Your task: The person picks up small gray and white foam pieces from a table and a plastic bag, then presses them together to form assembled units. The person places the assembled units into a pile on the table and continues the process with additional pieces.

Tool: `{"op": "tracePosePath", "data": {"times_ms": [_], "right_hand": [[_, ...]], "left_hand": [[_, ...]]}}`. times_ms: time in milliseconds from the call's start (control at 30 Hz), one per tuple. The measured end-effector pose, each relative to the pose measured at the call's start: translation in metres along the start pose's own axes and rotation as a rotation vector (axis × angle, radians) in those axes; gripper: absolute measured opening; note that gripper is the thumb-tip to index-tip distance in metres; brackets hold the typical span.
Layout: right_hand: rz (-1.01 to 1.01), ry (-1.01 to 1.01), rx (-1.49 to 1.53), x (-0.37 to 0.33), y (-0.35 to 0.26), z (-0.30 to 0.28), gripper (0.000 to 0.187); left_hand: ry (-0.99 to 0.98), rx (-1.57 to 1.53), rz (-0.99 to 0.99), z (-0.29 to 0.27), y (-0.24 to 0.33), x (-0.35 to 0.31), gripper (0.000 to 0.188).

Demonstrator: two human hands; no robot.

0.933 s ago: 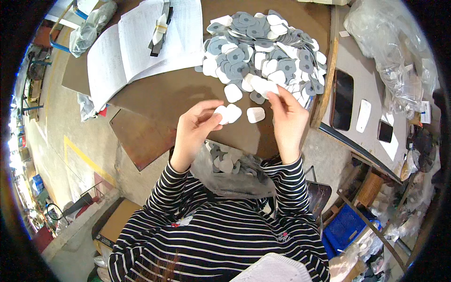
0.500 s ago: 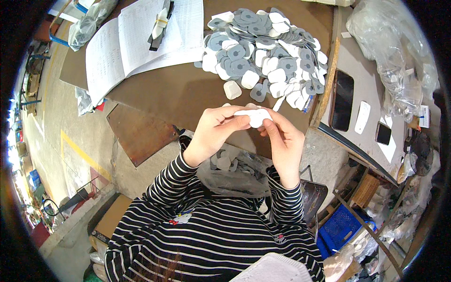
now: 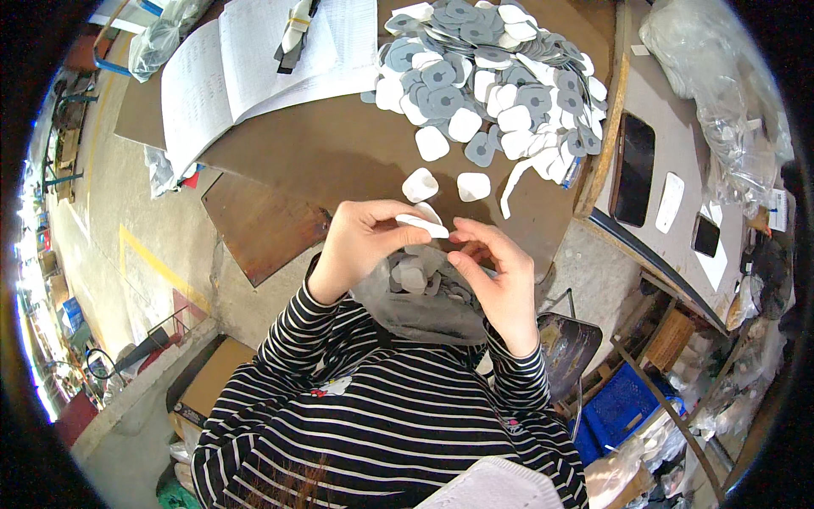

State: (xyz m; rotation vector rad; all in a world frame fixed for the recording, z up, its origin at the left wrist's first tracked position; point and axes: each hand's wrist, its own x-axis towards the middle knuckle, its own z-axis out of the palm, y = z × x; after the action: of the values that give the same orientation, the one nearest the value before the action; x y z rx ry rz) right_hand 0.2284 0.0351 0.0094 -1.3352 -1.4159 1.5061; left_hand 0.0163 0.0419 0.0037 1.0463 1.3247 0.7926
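Fingers of the left hand: thumb and forefinger meet in a pinch on a thin white piece, which projects nearly edge-on toward the right. A second white piece shows just behind it; whether the same pinch holds both cannot be told. The right hand has its fingers curled, with a gap between thumb and forefinger; its fingertips lie just beside the free end of the piece, and no object can be made out in them.

Handling (judged from appearance): the piece should be very light and thin, bending readily rather than breaking, perhaps a little slick on its pale face. The best hold would be a light pinch near one rounded corner or edge, leaving the opposite edge free; a hard squeeze might crease it.

Below the hands, close to the body, a translucent bag contains grey pieces. On the brown table beyond the fingers, two loose white pieces lie apart from each other, with a curled white strip to their right. Farther out is a heap of mixed grey and white rounded pieces, many of the grey ones bearing a dark central mark. To its left lies a spread notebook, a banded bundle resting on its pages. On the adjoining surface at right lie a dark phone and, beyond it, crumpled clear plastic.
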Motion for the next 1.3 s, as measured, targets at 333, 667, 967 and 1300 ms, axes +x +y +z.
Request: {"op": "tracePosePath", "data": {"times_ms": [333, 667, 967, 1300], "right_hand": [[-0.195, 0.078, 0.008, 0.005, 0.004, 0.010, 0.020], [0.228, 0.093, 0.649, 0.006, 0.014, -0.001, 0.023], [0.145, 0.123, 0.369, 0.000, 0.017, 0.005, 0.020], [-0.053, 0.050, -0.289, -0.008, 0.004, -0.001, 0.019]], "left_hand": [[-0.074, -0.067, 0.090, -0.005, 0.002, -0.009, 0.010], [-0.058, -0.296, -0.051, -0.002, 0.001, -0.003, 0.016], [-0.048, -0.265, -0.023, 0.003, -0.003, -0.002, 0.020], [-0.243, 0.172, 0.097, -0.020, 0.000, -0.013, 0.023]]}}
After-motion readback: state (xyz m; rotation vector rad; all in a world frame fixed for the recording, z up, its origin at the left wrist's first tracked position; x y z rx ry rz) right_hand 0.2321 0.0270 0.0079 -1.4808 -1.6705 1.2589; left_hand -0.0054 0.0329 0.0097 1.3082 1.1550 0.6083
